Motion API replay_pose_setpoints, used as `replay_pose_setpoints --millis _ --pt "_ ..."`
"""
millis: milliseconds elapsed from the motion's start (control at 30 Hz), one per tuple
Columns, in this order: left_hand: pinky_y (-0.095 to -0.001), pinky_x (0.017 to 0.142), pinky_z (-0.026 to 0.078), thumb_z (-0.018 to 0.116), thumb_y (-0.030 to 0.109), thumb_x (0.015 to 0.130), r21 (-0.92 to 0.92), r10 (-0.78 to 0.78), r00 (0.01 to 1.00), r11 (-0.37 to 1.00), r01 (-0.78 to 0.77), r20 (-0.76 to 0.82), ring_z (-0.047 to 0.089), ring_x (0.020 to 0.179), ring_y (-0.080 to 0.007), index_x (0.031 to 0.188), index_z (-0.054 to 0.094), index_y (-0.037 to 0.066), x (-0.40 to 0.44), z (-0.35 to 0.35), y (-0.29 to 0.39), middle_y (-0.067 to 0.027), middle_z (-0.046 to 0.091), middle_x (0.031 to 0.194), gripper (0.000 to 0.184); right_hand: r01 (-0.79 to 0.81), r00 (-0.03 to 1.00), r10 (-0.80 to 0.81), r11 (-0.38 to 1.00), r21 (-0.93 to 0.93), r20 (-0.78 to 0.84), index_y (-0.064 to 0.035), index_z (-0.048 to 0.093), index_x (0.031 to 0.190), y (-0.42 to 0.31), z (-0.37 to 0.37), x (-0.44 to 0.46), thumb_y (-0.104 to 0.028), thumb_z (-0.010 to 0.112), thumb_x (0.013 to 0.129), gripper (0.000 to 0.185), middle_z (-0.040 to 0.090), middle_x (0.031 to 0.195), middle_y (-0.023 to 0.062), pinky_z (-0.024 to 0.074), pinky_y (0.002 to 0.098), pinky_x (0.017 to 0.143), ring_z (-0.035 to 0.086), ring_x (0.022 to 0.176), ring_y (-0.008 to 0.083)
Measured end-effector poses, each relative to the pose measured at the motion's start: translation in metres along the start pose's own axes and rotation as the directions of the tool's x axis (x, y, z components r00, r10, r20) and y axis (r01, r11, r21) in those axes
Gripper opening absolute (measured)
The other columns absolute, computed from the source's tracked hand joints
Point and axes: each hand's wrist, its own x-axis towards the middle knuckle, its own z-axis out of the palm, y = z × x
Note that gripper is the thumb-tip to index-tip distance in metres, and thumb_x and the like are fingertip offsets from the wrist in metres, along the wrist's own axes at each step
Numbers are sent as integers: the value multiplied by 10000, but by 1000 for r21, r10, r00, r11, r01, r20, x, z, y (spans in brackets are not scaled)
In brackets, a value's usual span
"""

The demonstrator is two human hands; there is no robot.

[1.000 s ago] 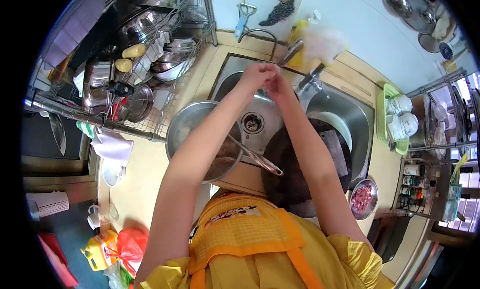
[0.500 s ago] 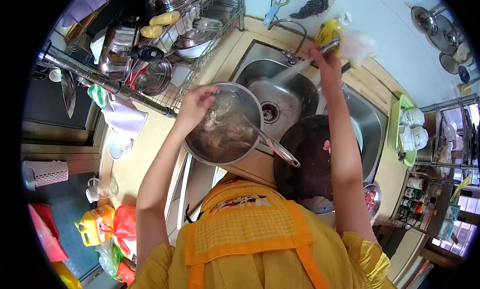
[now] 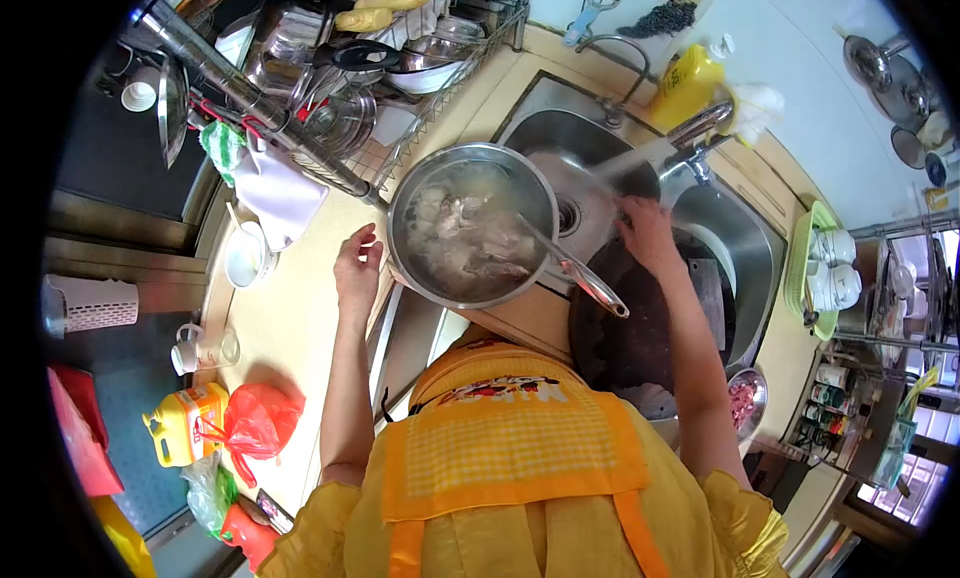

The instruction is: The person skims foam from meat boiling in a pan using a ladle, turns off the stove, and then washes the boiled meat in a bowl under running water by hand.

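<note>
A steel pot (image 3: 400,263) of cloudy water and pale meat pieces (image 3: 480,228) stands on the counter beside the sink. A metal utensil (image 3: 600,293) rests in it, its handle over the rim. My left hand (image 3: 357,270) is just left of the pot, apart from it, fingers loosely bent and empty. My right hand (image 3: 648,230) is over the sink's inner edge, right of the pot, fingers spread near the water stream. Water runs from the faucet (image 3: 700,126) into the left basin (image 3: 550,128). Below my right hand lies a dark round chopping board (image 3: 615,343).
A flat grey blade-like piece (image 3: 708,293) lies on the board. A bowl of chopped meat (image 3: 745,403) is at the right. Behind the sink stands a yellow bottle (image 3: 688,86). A wire dish rack (image 3: 440,103) is at upper left; a green basket (image 3: 815,258) holds white bowls.
My left hand has let go of the pot's rim and moved left. My right hand has left the faucet and come down toward the board. The view has shifted slightly.
</note>
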Motion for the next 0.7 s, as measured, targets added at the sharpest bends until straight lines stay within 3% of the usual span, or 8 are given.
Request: replay_pose_setpoints --millis 67,100,167,267,367,400,500,700 --pt "-270 689 476 564 97 847 21 -83 996 996 82 44 590 717 -154 1117 588 42 -5 0 3 -81 637 825 277 -92 991 60 956 279 122 -106 508 1213 -22 -9 -9 -74 668 710 529 573 926 150 462 364 777 556 883 332" --pt "-265 671 473 561 94 853 -19 -82 995 996 84 64 584 692 -142 1094 590 20 -7 5 -13 -70 635 778 253 -109 984 51 931 347 173 -104 501 1221 -35 -15 -17 -76 665 718 530 569 936 151 460 365 784 555 884 333" --pt "-259 644 468 548 86 865 -193 -197 964 954 231 180 578 680 -138 1052 592 -16 -14 6 -4 -65 624 751 217 -152 963 22 868 472 270 -102 487 1237 -62 -25 -34 -80 658 734 532 562 957 152 455 367 799 553 887 334" --pt "-217 544 417 557 79 869 -373 -260 940 868 328 221 548 615 -95 937 589 -2 -27 15 -7 -35 599 701 111 123 991 -128 811 572 -30 -78 498 1218 -91 -20 -51 -70 632 774 464 562 973 146 466 333 761 585 834 287" --pt "-194 497 377 576 91 865 -499 -293 919 774 390 263 507 566 -64 846 537 45 -34 18 -5 -2 565 676 63 85 996 -77 644 760 -47 -47 527 1170 -103 2 -56 -52 601 806 372 577 988 140 472 291 721 610 796 233" --pt "-194 499 378 574 92 867 -513 -285 920 766 387 268 502 561 -66 837 526 49 -34 20 -6 0 558 675 71 8 999 35 493 870 -30 -36 568 1098 -109 14 -57 -17 567 820 279 591 1000 137 475 273 702 625 805 199" --pt "-200 501 373 558 89 876 -545 -256 926 752 370 276 469 537 -68 811 500 55 -32 22 -1 5 522 656 93 154 987 -64 638 755 -147 -41 591 1040 -123 -17 -43 24 555 804 247 599 987 149 477 276 704 630 821 240" --pt "-213 497 363 544 66 875 -545 -207 941 773 325 269 454 542 -75 810 501 38 -22 26 26 -3 503 644 82 194 980 -178 804 562 -84 -49 595 1004 -116 -58 -53 83 534 775 271 564 1065 186 493 306 704 611 839 331"
